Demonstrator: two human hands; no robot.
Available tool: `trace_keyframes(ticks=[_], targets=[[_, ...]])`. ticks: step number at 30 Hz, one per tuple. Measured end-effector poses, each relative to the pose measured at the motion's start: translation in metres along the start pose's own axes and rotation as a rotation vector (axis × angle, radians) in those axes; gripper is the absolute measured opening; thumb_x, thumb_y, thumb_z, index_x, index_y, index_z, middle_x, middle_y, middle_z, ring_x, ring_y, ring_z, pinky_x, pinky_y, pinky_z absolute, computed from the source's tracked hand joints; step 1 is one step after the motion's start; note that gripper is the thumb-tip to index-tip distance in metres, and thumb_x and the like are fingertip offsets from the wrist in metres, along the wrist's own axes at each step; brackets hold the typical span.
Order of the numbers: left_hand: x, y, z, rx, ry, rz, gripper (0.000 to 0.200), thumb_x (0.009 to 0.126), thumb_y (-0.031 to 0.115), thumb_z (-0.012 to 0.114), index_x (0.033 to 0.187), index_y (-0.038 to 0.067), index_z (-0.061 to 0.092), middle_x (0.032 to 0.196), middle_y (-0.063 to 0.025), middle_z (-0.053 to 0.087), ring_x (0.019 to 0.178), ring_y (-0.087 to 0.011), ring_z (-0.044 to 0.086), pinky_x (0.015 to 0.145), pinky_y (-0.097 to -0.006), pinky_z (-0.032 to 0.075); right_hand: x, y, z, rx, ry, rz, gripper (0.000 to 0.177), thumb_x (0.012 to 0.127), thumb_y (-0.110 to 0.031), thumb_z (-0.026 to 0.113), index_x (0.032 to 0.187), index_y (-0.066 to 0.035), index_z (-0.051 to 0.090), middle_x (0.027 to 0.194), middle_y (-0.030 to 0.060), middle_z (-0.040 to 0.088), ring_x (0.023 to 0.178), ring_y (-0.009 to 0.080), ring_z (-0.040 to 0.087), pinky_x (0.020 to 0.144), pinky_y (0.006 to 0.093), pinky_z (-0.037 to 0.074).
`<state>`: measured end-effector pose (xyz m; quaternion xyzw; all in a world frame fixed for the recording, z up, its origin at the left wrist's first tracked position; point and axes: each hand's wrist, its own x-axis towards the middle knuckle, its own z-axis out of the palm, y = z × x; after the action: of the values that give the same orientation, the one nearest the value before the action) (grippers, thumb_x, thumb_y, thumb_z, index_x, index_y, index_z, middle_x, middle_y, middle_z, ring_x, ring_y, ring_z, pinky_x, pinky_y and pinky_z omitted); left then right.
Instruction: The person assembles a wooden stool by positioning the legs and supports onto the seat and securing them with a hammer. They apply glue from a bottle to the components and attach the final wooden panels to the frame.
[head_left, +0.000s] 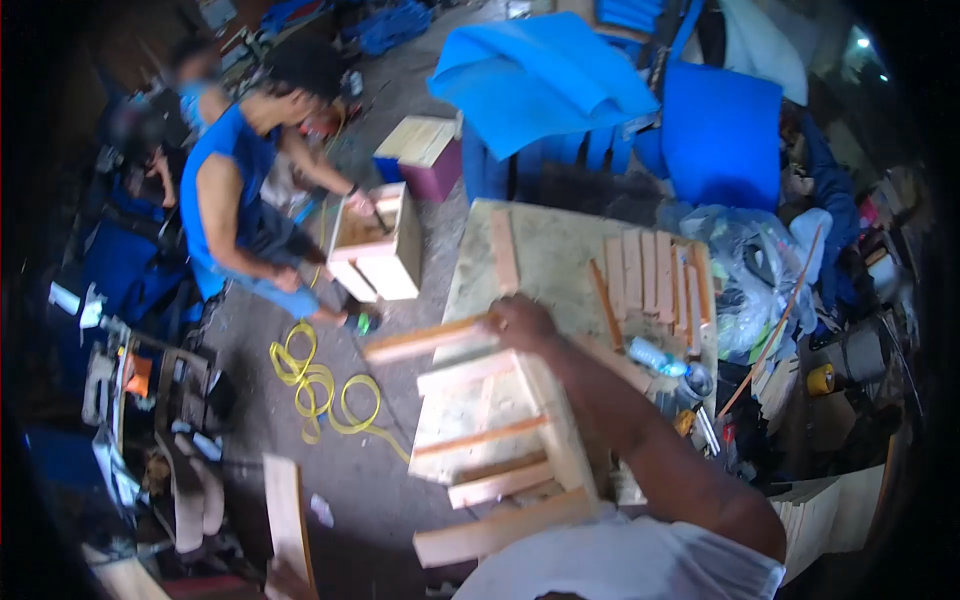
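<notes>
My right hand [522, 322] is closed around the end of a wooden slat [428, 340], held level above the worktable's near left side. Below it lies a wooden frame [553, 420], a long board with several slats sticking out to the left, such as a lower slat [500, 527]. At the bottom edge, my left hand [287, 582] is partly cut off by the frame edge. It appears closed on the lower end of an upright wooden board [287, 510].
More slats [640, 270] lie on the plywood worktable [570, 235], near a plastic bottle [655, 357]. A coiled yellow hose [315, 385] lies on the floor. Across from me, a person in blue [225, 185] works at a wooden box [385, 245]. Blue foam sheets [540, 80] are piled behind.
</notes>
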<state>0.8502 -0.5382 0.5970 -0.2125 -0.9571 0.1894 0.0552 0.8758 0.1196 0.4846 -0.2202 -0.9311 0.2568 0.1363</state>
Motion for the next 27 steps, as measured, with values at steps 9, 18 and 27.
trace_keyframes(ticks=[9,18,27], targets=[[0.057,0.084,-0.060,-1.390,-0.056,-0.131,0.050,0.101,0.047,0.043,0.083,0.002,0.055,0.059,0.0016,0.047,0.055,-0.0081,0.043,0.049,-0.0294,0.033,-0.042,-0.028,-0.073,0.019,0.501,-0.194,0.038,0.084,-0.020,0.073,0.114,-0.002,0.060,0.117,0.0193,0.061,0.110,0.0373,0.055,0.096,0.0433,0.044],[0.049,0.146,-0.086,-1.618,-0.254,0.194,0.042,0.101,0.043,0.049,0.086,0.005,0.057,0.062,0.0066,0.044,0.054,-0.0041,0.038,0.048,-0.0251,0.031,-0.237,-0.028,-0.141,0.408,0.459,0.179,0.026,0.092,-0.017,0.064,0.114,-0.003,0.061,0.110,0.0109,0.064,0.104,0.0206,0.061,0.087,0.0352,0.049],[-0.071,0.346,-0.126,-1.824,-0.618,0.271,0.031,0.099,0.028,0.054,0.113,0.001,0.058,0.071,0.0025,0.052,0.060,-0.0058,0.046,0.053,-0.0247,0.039,-0.417,0.008,-0.165,0.589,0.251,0.218,0.026,0.096,-0.021,0.059,0.112,-0.002,0.062,0.100,0.0080,0.066,0.091,0.0157,0.062,0.084,0.0306,0.048]])
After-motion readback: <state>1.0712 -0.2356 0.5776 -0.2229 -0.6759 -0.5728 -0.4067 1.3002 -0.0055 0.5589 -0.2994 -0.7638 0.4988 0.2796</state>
